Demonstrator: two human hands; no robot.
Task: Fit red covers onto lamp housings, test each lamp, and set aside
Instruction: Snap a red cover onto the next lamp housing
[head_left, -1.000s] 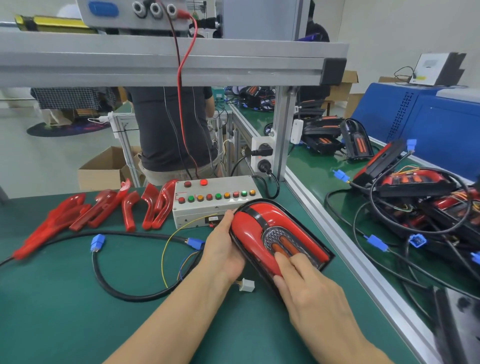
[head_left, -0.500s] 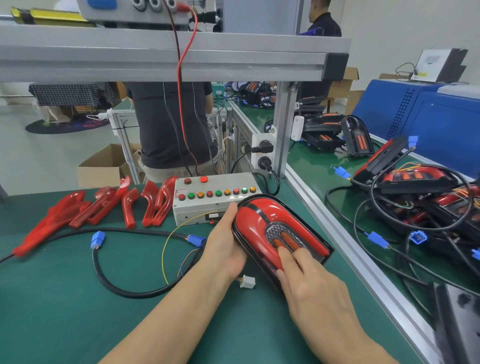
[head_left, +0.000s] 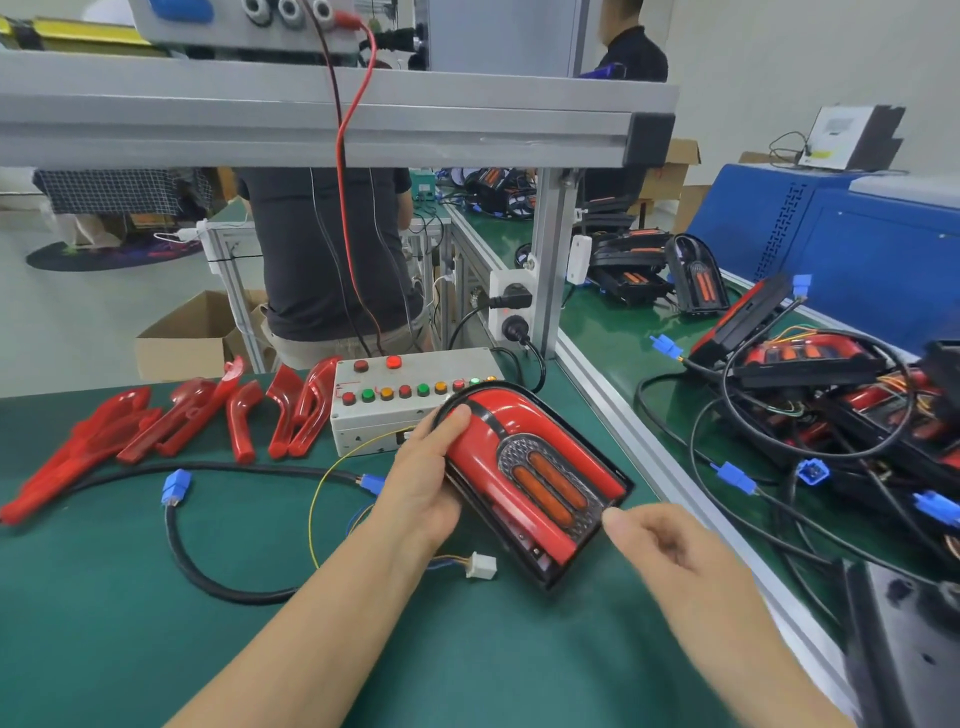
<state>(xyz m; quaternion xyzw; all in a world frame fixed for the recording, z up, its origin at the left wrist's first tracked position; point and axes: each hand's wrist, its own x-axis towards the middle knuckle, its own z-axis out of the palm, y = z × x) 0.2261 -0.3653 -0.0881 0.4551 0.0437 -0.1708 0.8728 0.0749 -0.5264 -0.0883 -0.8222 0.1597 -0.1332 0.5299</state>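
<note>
A lamp (head_left: 524, 467) with a black housing and a red cover fitted on it lies tilted on the green mat. Its two orange strips face up. My left hand (head_left: 426, 478) grips its left edge, thumb on the red cover. Just off the lamp's lower right corner hovers my right hand (head_left: 670, 551), fingers loosely curled and holding nothing. A white connector (head_left: 480, 565) on thin wires trails from the lamp. Several loose red covers (head_left: 208, 421) lie at the left of the mat. The grey test box (head_left: 410, 400) with coloured buttons stands behind the lamp.
A black cable with blue plugs (head_left: 176, 486) loops across the mat. An aluminium rail (head_left: 654, 467) divides this bench from the right one, where several wired lamps (head_left: 810, 374) are piled. A person (head_left: 327, 249) stands beyond the bench. A dark part (head_left: 914, 649) sits at the lower right.
My right hand has lifted off the lamp's orange strips and pulled back to the lower right. The lamp now sits a little higher and more tilted in my left hand.
</note>
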